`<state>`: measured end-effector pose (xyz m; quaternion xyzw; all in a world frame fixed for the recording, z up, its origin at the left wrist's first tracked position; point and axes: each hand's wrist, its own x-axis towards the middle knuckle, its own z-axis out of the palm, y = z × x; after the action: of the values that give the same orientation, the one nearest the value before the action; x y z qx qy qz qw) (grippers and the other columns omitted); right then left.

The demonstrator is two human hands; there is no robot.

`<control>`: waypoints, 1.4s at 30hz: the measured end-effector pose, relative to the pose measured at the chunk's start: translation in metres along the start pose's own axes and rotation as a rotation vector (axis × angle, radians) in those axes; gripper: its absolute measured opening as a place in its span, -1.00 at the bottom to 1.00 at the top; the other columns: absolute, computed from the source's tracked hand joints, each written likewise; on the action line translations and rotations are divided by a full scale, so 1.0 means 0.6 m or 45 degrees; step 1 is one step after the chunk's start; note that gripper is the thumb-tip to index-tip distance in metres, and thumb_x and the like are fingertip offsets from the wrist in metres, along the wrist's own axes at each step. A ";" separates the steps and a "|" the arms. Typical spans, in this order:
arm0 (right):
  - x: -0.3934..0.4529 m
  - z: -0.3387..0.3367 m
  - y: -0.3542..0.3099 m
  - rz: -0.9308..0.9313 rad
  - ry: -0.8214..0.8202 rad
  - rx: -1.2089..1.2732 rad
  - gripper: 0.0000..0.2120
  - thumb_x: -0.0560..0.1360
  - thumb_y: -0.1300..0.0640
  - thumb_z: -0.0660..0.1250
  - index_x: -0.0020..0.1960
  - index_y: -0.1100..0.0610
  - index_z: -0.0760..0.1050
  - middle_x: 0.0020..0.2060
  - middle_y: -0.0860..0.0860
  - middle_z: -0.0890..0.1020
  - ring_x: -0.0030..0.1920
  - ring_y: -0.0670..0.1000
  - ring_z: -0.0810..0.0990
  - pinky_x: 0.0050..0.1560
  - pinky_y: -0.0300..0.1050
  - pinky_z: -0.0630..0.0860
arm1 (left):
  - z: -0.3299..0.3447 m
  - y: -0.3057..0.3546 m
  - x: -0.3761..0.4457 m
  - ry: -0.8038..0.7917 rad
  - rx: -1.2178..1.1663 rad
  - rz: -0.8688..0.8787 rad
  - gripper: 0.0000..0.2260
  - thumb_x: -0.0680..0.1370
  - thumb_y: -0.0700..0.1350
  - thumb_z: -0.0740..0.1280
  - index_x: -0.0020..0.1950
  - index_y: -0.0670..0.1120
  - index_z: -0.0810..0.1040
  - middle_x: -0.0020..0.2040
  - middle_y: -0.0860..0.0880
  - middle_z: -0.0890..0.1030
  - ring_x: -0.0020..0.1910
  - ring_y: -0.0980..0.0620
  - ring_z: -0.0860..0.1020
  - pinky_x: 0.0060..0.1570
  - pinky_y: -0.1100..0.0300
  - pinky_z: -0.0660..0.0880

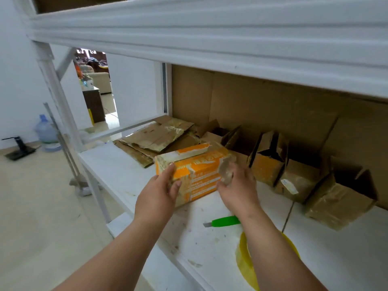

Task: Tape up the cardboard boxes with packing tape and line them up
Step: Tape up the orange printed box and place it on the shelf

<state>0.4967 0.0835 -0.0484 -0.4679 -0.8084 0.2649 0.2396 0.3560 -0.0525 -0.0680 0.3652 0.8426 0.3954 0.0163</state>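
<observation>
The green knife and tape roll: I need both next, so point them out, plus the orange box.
green knife [225, 222], head view, on its green handle.
tape roll [243, 263], head view, on its yellow left rim.
orange box [201, 177], head view, on its printed front face.

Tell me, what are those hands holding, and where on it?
Both hold the orange-printed cardboard box on the white shelf. The left hand grips its left end; the right hand is on its right end, with crumpled clear tape there.

Far left on the floor, a blue water jug [45, 131] beside a black stand [18, 148]. Through the doorway, a beige sofa [100, 80] and dark wooden cabinet [93, 106]. Overhead, a white shelf beam [210, 45].
</observation>
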 end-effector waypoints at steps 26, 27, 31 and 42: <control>0.013 0.055 -0.039 0.181 0.125 0.285 -0.63 0.55 -0.06 0.34 0.28 0.07 0.43 0.17 0.05 0.46 0.15 0.12 0.53 0.16 0.07 0.52 | -0.050 -0.061 0.060 0.013 0.299 -0.041 -0.47 0.66 -0.09 0.09 0.61 -0.02 0.00 0.17 -0.12 0.58 0.06 -0.15 0.56 -0.11 0.06 0.43; 0.006 0.058 -0.044 0.141 0.122 0.288 -0.64 0.54 -0.06 0.35 0.27 0.06 0.43 0.16 0.02 0.46 0.14 0.10 0.53 0.15 0.06 0.52 | -0.047 -0.060 0.061 -0.008 0.284 -0.057 -0.45 0.65 -0.11 0.10 0.61 -0.04 -0.03 0.15 -0.14 0.59 0.04 -0.17 0.56 -0.13 0.06 0.40; -0.015 0.064 -0.047 0.171 0.097 0.312 -0.61 0.55 -0.06 0.35 0.31 0.06 0.38 0.23 0.01 0.47 0.18 0.09 0.52 0.13 0.00 0.51 | -0.053 -0.068 0.058 0.119 0.015 -0.181 -0.41 0.63 -0.06 0.21 0.61 0.01 0.03 0.24 -0.14 0.57 0.10 -0.17 0.55 -0.02 0.02 0.43; -0.051 0.074 -0.057 0.251 0.207 0.502 -0.59 0.58 0.08 0.28 0.40 -0.09 0.31 0.25 -0.05 0.52 0.22 0.12 0.54 0.04 0.07 0.59 | -0.059 -0.082 0.046 -0.105 -0.413 -0.035 -0.37 0.62 0.05 0.28 0.60 0.07 0.03 0.39 0.09 0.47 0.30 0.01 0.49 0.21 0.00 0.43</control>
<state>0.4607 0.0328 -0.0631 -0.5085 -0.6694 0.4013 0.3636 0.2949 -0.0791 -0.0699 0.3620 0.7713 0.5107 0.1149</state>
